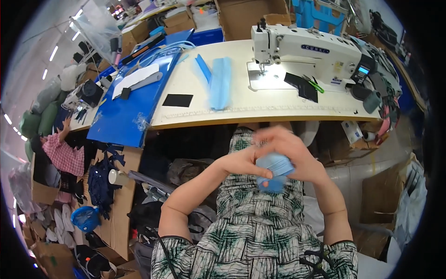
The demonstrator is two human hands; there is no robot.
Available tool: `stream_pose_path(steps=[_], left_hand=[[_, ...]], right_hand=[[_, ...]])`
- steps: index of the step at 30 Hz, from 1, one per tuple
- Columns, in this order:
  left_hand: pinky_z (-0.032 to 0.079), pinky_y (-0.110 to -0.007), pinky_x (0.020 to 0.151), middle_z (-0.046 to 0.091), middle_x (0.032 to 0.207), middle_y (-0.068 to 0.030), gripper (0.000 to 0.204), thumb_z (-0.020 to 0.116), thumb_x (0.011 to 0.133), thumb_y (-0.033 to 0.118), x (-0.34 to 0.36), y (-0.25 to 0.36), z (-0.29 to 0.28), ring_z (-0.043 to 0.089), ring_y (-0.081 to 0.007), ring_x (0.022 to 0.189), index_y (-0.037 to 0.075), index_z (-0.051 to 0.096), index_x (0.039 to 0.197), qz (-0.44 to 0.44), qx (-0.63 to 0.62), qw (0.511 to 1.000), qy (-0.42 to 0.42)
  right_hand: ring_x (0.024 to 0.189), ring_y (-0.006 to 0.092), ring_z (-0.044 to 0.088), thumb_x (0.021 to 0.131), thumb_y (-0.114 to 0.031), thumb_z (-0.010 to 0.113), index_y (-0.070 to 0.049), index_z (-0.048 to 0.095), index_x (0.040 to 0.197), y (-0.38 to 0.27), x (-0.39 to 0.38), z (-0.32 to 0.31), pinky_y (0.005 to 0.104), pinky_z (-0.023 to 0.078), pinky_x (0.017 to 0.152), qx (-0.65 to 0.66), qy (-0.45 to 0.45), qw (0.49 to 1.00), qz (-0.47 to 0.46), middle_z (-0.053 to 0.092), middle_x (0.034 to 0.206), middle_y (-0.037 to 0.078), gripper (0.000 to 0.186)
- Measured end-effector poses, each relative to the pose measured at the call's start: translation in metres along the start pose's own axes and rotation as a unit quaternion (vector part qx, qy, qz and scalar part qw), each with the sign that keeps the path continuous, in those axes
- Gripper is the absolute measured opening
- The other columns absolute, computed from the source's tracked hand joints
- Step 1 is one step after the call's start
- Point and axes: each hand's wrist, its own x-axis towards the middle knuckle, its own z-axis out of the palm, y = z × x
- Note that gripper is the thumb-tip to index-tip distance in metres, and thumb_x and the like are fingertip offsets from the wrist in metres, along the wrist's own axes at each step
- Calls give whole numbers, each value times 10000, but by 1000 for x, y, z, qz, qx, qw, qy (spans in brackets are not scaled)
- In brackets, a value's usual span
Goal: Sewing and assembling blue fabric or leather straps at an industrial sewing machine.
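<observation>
Over my lap I hold a small light-blue folded piece [275, 163], with layered edges that look like fabric or band. My left hand [244, 162] is closed on it, the thumb pressed against its lower left. Around its right side curls my right hand [299, 156], its fingers smeared by motion. On the white sewing table ahead lie a light-blue strip [220, 83], a narrower darker blue strip [203, 68] and a flat black rectangle [178, 100].
A white sewing machine [309, 46] stands at the right of the table, its needle area lit. Beside it lie black pieces [302, 87] and green-handled snips [316, 84]. A blue board [125, 102] adjoins on the left. Another person in a checked shirt [65, 153] sits far left.
</observation>
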Motion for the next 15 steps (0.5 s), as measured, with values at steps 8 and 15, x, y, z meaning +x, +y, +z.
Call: stream_pose_path(steps=[8, 15], left_hand=[[518, -284, 781, 723, 916, -63, 267, 754, 855, 225, -27, -9, 14, 665, -124, 832, 1, 718, 997, 5, -141, 967, 214], [505, -313, 861, 724, 973, -73, 298, 752, 858, 243, -26, -13, 12, 660, -134, 892, 14, 714, 1045, -5, -119, 970, 210]], right_hand=[[1198, 250, 547, 792, 26, 608, -79, 642, 1039, -109, -53, 22, 342, 431, 997, 280, 178, 943, -1, 548, 1263, 97, 270], [1140, 221, 547, 842, -5, 588, -130, 630, 1024, -140, -58, 21, 314, 391, 966, 364, 163, 917, -16, 566, 1114, 62, 225]])
